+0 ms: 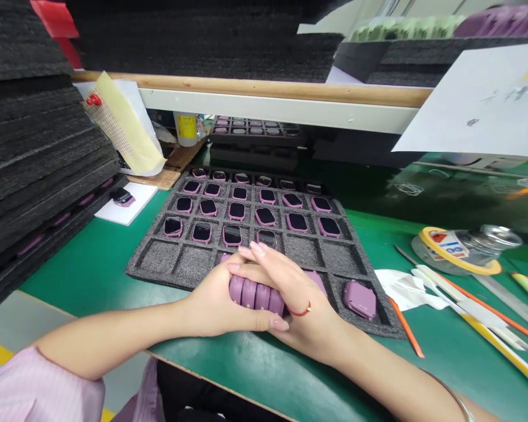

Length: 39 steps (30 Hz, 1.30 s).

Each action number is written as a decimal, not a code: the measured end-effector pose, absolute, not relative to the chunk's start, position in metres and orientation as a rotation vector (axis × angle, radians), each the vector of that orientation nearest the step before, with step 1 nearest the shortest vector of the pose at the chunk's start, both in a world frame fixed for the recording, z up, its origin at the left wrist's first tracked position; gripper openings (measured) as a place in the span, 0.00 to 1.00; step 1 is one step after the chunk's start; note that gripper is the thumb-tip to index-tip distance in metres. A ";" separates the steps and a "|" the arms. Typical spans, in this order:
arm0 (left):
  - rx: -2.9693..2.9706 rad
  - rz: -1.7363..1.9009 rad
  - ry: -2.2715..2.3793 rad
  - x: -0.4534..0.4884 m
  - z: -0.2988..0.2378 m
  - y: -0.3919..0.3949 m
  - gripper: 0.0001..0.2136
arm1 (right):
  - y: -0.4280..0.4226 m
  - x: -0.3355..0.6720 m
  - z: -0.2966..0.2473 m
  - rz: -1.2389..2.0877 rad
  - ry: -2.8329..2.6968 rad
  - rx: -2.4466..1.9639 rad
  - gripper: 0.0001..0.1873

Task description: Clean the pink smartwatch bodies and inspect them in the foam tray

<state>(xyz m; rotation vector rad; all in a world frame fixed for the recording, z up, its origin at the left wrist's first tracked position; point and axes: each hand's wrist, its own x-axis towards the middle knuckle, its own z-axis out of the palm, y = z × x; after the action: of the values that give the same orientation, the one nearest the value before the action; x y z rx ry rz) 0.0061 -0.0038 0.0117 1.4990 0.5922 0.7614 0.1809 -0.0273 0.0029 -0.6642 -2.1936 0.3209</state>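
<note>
Both of my hands are clasped round a stack of several purple watch cases [257, 294] held edge to edge above the near edge of a grey foam tray [158, 261]. My left hand [215, 302] cups the stack from the left, thumb under it. My right hand [290, 293] wraps over it from the right, fingers pointing left. The tray's far rows hold several purple watch bodies with dark screens [237, 211]. One purple case [359, 299] lies face down in a near-right cell.
Tall stacks of dark foam trays [30, 146] stand at the left. A white card with one watch [123, 198] lies beside them. At the right lie a tape roll [460, 249], white tissue [400, 287], orange sticks and rulers. A wooden shelf rail [268, 89] crosses above.
</note>
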 end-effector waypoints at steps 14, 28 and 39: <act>1.822 1.034 0.459 -0.003 0.012 -0.004 0.23 | -0.029 0.188 0.003 0.897 -1.463 -0.951 0.23; 1.849 1.133 0.378 -0.004 0.006 -0.002 0.23 | -0.032 0.194 0.018 0.985 -1.768 -0.898 0.25; 1.879 1.133 0.369 -0.007 -0.001 0.000 0.25 | -0.033 0.191 0.020 0.544 -2.044 -0.865 0.32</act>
<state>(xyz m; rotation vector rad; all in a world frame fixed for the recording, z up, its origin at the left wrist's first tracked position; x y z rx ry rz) -0.0073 -0.0001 -0.0008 1.8792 0.3695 1.1328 0.1912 -0.0329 0.0196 -0.8649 -2.0444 0.5441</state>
